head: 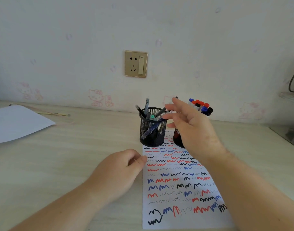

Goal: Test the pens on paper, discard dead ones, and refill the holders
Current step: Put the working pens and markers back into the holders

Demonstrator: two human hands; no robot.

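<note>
A white sheet of test paper (184, 189) covered in black, red and blue scribbles lies on the desk. At its far end stands a black mesh holder (152, 130) with several pens leaning in it. A second mesh holder (177, 139) beside it is mostly hidden by my right hand; several markers (201, 107) with blue, red and black caps stick out of it. My right hand (191, 127) hovers over the holders with straight, spread fingers right beside the top of a leaning pen (161, 112), gripping nothing. My left hand (119, 172) rests on the desk, loosely curled, thumb at the paper's left edge.
A blank white sheet (18, 122) lies at the far left with a thin stick (51, 113) behind it. A wall socket (136, 64) sits above the desk. A dark glass-like edge (289, 134) and a cable (292, 80) are at the right.
</note>
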